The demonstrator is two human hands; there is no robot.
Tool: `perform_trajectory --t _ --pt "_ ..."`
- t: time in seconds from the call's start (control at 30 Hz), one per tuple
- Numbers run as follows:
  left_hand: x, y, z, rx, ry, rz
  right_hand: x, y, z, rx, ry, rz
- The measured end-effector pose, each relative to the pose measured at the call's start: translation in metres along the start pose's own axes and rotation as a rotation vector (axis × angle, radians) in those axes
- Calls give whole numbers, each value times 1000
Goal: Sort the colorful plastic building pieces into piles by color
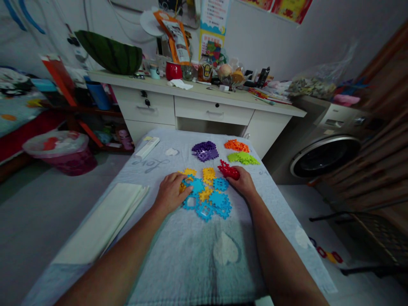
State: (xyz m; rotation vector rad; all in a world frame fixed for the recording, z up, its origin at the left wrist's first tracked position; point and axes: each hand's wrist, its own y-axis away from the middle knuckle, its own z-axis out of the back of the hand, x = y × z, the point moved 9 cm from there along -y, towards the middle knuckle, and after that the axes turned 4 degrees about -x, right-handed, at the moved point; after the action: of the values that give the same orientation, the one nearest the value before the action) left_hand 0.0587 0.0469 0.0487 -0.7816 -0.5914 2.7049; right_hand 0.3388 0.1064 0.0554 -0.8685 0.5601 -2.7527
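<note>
My left hand (172,191) rests at the left edge of a loose pile, thumb spread from the fingers, touching yellow and blue pieces. That pile mixes blue interlocking toy pieces (219,199) and yellow interlocking toy pieces (208,174), flat with notched edges. To its right, my right hand (244,182) has its fingers closed around red interlocking pieces (227,170); its fingertips are partly hidden. Beyond the hands lie sorted heaps: purple pieces (205,151), orange pieces (236,145) and lime green pieces (244,158).
A pale cloth (191,255) covers the table. Folded white material (102,221) lies at left, a white box (147,148) at the far left corner. Behind stands a white desk (210,106) with a watermelon piece (111,53); a washing machine (318,136) is at right.
</note>
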Motion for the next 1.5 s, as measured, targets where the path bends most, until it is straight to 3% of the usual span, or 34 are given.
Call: perform_trajectory --t 0.13,0.3,0.4,0.5,0.67,0.77,0.9,1.0,1.2,1.4,1.5 --pt "2 -1 0 -17 3 13 29 2 3 8 -146 22" --pt "6 -2 -1 -42 -24 45 77 9 -3 134 -339 112" --pt "6 -2 2 -62 -31 67 93 13 -11 192 -432 116" --pt "1 -2 9 -98 -1 72 90 15 -21 185 -439 74" --pt "-27 0 22 -125 33 -59 59 2 -20 -17 -285 6" --pt "-53 5 16 -43 29 -207 42 -13 -19 -92 -110 20" --pt "-67 14 -7 167 46 -305 32 -30 -37 -2 121 105" --pt "-64 16 -17 225 62 -296 24 -33 -49 71 221 102" --pt "-43 8 -10 116 40 -223 24 -25 -47 67 232 102" --pt "-26 1 2 33 62 -149 45 -24 -19 -86 -75 95" --pt "-18 -2 9 -29 -12 -92 71 -20 -17 -18 -280 128"
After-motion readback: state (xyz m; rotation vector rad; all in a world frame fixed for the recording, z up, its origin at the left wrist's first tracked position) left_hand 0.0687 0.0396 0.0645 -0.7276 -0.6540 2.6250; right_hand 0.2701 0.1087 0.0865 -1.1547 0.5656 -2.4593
